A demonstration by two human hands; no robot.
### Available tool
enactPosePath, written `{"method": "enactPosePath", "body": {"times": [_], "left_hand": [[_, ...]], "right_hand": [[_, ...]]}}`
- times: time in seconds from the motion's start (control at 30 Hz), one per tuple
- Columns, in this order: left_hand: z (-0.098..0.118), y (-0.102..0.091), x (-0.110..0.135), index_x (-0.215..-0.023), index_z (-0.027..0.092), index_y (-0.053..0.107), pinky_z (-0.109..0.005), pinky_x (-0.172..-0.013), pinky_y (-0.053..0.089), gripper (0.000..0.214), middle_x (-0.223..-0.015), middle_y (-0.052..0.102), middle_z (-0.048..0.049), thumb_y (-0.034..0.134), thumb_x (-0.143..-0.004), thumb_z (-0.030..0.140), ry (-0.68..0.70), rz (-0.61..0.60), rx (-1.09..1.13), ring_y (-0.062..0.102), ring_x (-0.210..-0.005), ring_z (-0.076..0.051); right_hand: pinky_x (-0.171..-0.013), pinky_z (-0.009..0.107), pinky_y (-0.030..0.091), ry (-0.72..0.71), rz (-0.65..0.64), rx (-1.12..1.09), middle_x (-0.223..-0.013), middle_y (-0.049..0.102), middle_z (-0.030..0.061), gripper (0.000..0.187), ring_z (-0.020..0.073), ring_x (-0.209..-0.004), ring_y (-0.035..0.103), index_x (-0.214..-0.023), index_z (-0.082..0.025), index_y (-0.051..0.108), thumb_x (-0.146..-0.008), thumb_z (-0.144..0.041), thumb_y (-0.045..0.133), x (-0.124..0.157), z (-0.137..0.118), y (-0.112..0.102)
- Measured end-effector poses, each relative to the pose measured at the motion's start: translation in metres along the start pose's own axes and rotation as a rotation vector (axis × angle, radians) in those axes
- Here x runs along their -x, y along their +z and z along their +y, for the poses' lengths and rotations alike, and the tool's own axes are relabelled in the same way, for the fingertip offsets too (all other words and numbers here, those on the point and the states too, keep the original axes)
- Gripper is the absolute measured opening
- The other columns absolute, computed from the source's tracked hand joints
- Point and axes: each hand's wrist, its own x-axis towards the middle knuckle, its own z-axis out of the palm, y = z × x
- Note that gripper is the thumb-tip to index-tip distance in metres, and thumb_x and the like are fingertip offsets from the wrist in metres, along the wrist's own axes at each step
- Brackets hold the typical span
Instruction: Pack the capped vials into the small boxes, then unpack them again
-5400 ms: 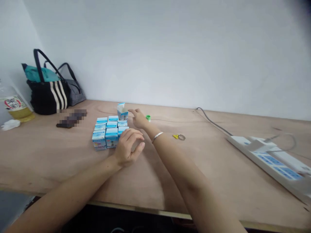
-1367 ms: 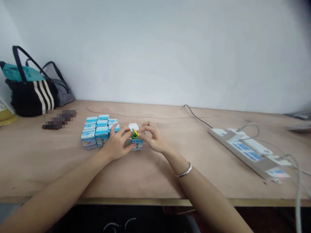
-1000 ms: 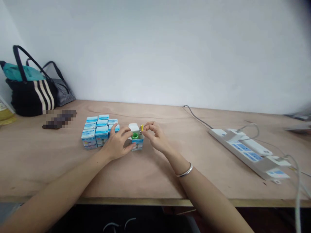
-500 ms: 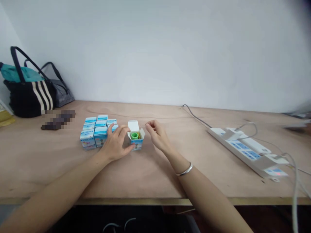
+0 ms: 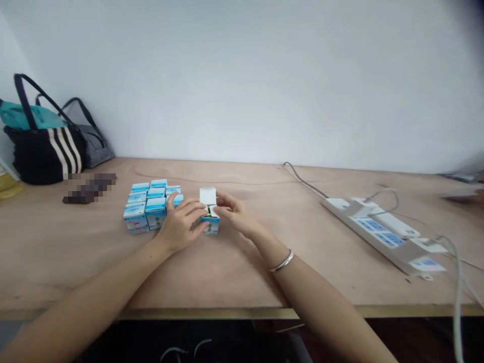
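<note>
A small blue-and-white cardboard box (image 5: 210, 228) stands on the table with its back lid flap (image 5: 207, 196) raised. Its two side flaps are folded inward, and a bit of green shows in the gap between them. My left hand (image 5: 184, 222) grips the box from the left, thumb low at the front and fingers on the left flap. From the right, my right hand (image 5: 235, 214) holds the box, its thumb on the right flap and its other fingers behind. Several closed boxes of the same kind (image 5: 156, 213) stand grouped just left of my left hand.
A white power strip (image 5: 381, 237) with plugged-in adapters and cables lies on the right. At the far left sit a black striped bag (image 5: 41, 151) and a grey bag (image 5: 96, 143), with a pixelated dark object (image 5: 88, 189) in front. A wall (image 5: 264, 85) closes off the back.
My right hand has moved left onto the box. Both side flaps have gone from spread out to folded in, covering most of the green and yellow contents.
</note>
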Motion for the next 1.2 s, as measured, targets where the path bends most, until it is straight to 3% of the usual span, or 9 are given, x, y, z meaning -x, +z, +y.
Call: {"method": "enactPosePath", "body": {"times": [0.2, 0.43, 0.53, 0.63, 0.73, 0.93, 1.0, 1.1, 1.2], "left_hand": [[0.000, 0.000, 0.001, -0.081, 0.021, 0.059, -0.048, -0.100, 0.036, 0.013, -0.122, 0.050, -0.0105, 0.062, -0.075, 0.033, -0.054, 0.069, 0.059, 0.049, -0.115, -0.026], [-0.001, 0.003, 0.003, -0.084, 0.021, 0.046, -0.041, -0.091, 0.047, 0.025, -0.122, 0.046, -0.0114, 0.066, -0.072, 0.030, -0.115, 0.041, 0.316, 0.056, -0.108, -0.023], [-0.002, 0.006, 0.003, -0.096, 0.022, 0.045, -0.043, -0.096, 0.042, 0.032, -0.118, 0.052, -0.0100, 0.065, -0.072, 0.028, -0.108, 0.023, 0.261, 0.055, -0.109, -0.023], [-0.002, 0.006, 0.003, -0.103, 0.022, 0.048, -0.050, -0.105, 0.027, 0.033, -0.111, 0.059, -0.0073, 0.063, -0.074, 0.029, -0.060, 0.000, 0.144, 0.056, -0.107, -0.023], [-0.001, 0.004, 0.002, -0.095, 0.023, 0.054, -0.053, -0.108, 0.014, 0.022, -0.109, 0.062, -0.0058, 0.061, -0.076, 0.030, -0.040, -0.013, 0.076, 0.058, -0.104, -0.022], [0.000, 0.002, 0.002, -0.085, 0.023, 0.059, -0.054, -0.107, 0.014, 0.012, -0.107, 0.064, -0.0053, 0.060, -0.075, 0.029, -0.039, -0.040, 0.039, 0.059, -0.101, -0.023], [0.000, 0.002, 0.002, -0.087, 0.023, 0.059, -0.054, -0.106, 0.015, 0.014, -0.108, 0.063, -0.0057, 0.060, -0.074, 0.029, -0.034, -0.061, 0.033, 0.058, -0.103, -0.024], [0.000, 0.002, 0.002, -0.094, 0.023, 0.058, -0.055, -0.106, 0.016, 0.021, -0.111, 0.062, -0.0069, 0.059, -0.074, 0.030, -0.039, -0.079, 0.010, 0.055, -0.106, -0.025], [0.000, -0.003, -0.002, -0.108, 0.024, 0.054, -0.059, -0.106, 0.013, 0.042, -0.119, 0.056, -0.0105, 0.063, -0.070, 0.038, -0.060, -0.101, -0.046, 0.049, -0.113, -0.030]], "right_hand": [[-0.090, 0.036, 0.043, -0.162, 0.019, 0.082, -0.095, 0.063, 0.0026, 0.030, 0.0161, -0.092, 0.058, -0.092, -0.020, 0.060, -0.068, -0.035, 0.070, 0.001, -0.003, -0.004], [-0.078, 0.033, 0.049, -0.197, 0.001, 0.119, -0.083, 0.064, 0.0030, 0.022, 0.0164, -0.081, 0.060, -0.079, -0.018, 0.062, -0.073, -0.039, 0.067, 0.004, -0.011, -0.005], [-0.080, 0.034, 0.048, -0.257, -0.015, 0.233, -0.083, 0.065, 0.0039, 0.021, 0.0177, -0.082, 0.060, -0.080, -0.019, 0.063, -0.074, -0.038, 0.066, 0.005, -0.013, -0.007], [-0.081, 0.034, 0.048, -0.337, -0.056, 0.289, -0.085, 0.066, 0.0045, 0.018, 0.0179, -0.083, 0.061, -0.084, -0.020, 0.065, -0.076, -0.036, 0.065, 0.007, -0.016, -0.008], [-0.080, 0.034, 0.047, -0.393, -0.099, 0.332, -0.084, 0.065, 0.0047, 0.015, 0.0176, -0.082, 0.061, -0.082, -0.020, 0.065, -0.078, -0.034, 0.062, 0.008, -0.019, -0.007], [-0.085, 0.037, 0.045, -0.453, -0.108, 0.484, -0.098, 0.057, 0.0076, 0.019, 0.0208, -0.095, 0.056, -0.075, -0.019, 0.058, -0.072, -0.036, 0.067, 0.008, -0.018, -0.006], [-0.085, 0.038, 0.044, -0.436, -0.079, 0.543, -0.100, 0.056, 0.0083, 0.028, 0.0223, -0.097, 0.053, -0.085, -0.020, 0.056, -0.067, -0.036, 0.071, 0.008, -0.015, -0.006], [-0.072, 0.033, 0.047, -0.322, -0.096, 0.545, -0.096, 0.058, 0.0055, 0.043, 0.0175, -0.079, 0.054, -0.103, -0.020, 0.052, -0.068, -0.036, 0.071, 0.008, -0.006, -0.007], [-0.066, 0.029, 0.046, -0.235, -0.109, 0.507, -0.092, 0.060, 0.0030, 0.046, 0.0143, -0.070, 0.054, -0.110, -0.020, 0.049, -0.070, -0.034, 0.068, 0.003, 0.006, -0.007]]}}
